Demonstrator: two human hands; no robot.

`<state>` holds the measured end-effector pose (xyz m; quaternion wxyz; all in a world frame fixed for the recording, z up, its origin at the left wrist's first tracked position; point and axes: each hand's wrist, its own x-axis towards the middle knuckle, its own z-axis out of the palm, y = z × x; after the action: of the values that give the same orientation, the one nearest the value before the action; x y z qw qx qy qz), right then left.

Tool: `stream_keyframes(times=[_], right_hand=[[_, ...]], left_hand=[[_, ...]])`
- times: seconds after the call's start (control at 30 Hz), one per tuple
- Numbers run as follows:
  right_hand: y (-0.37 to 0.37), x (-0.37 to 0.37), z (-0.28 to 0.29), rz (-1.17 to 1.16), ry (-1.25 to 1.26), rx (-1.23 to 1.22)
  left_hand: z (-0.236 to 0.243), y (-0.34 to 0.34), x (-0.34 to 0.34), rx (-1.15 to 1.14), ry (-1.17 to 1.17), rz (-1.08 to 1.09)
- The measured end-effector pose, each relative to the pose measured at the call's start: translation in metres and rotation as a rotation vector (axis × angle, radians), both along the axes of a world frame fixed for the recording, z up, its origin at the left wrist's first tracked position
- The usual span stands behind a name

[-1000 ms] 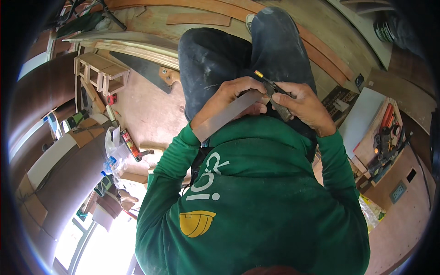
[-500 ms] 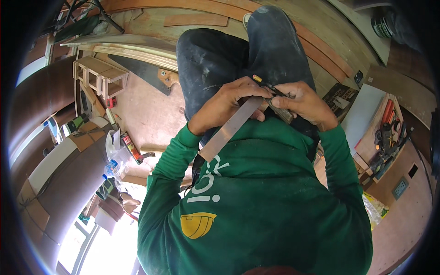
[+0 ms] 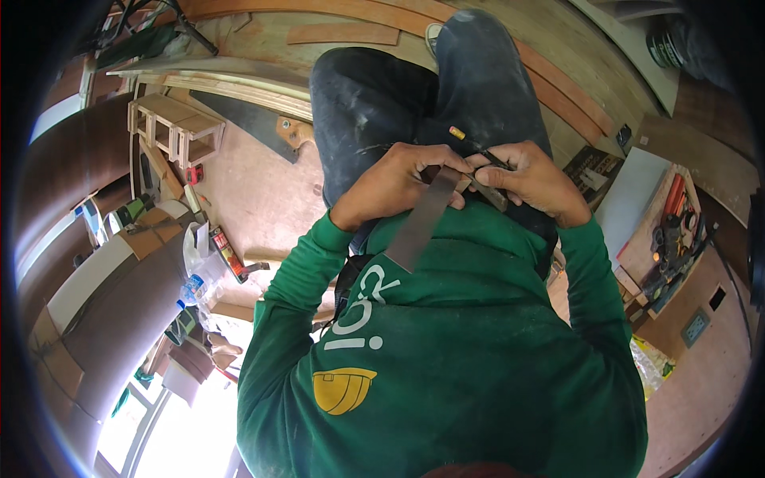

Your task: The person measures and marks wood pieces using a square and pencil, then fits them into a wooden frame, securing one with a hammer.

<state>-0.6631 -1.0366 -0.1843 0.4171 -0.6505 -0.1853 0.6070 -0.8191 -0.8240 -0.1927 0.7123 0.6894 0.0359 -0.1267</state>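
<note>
My left hand [image 3: 402, 182] is closed on a try square, its flat metal blade [image 3: 422, 223] slanting down over the front of my green sweatshirt. Part of the square's brown stock is hidden in the fingers. A small pale wood end [image 3: 462, 184] shows by the left fingertips. My right hand [image 3: 532, 179] pinches a dark pencil [image 3: 488, 157], whose yellow and red end points up and left. Under the right thumb lies a narrow dark strip [image 3: 489, 193], touching or close to the wood end; I cannot tell which. Both hands meet above my lap.
A handsaw [image 3: 247, 123] with a wooden handle lies on a board to the left, near a small wooden frame [image 3: 179, 127]. A caulking tube [image 3: 227, 253] and a water bottle [image 3: 193, 288] are lower left. At right stands a tool box [image 3: 677, 231]. Wood strips [image 3: 343, 33] lie beyond my legs.
The blade of the try square has swung, its lower end moving to the right. The pencil has shifted slightly up and right. Both hands keep their grip.
</note>
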Motion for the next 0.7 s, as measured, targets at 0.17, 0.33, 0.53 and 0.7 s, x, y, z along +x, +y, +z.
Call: stream_keyframes(times=[0.17, 0.33, 0.53, 0.7], right_hand=[[0.000, -0.003, 0.001, -0.104, 0.021, 0.036], [-0.002, -0.001, 0.000, -0.112, 0.015, 0.001], [0.009, 0.006, -0.004, -0.059, 0.001, 0.042], [0.062, -0.004, -0.006, -0.357, 0.177, 0.175]], left_hand=[[0.000, -0.002, 0.002, 0.083, -0.025, 0.026], [-0.004, -0.003, 0.003, 0.062, -0.095, 0.059], [0.000, 0.001, -0.012, 0.014, -0.141, 0.165], [0.012, 0.090, -0.063, 0.325, -0.037, 0.741]])
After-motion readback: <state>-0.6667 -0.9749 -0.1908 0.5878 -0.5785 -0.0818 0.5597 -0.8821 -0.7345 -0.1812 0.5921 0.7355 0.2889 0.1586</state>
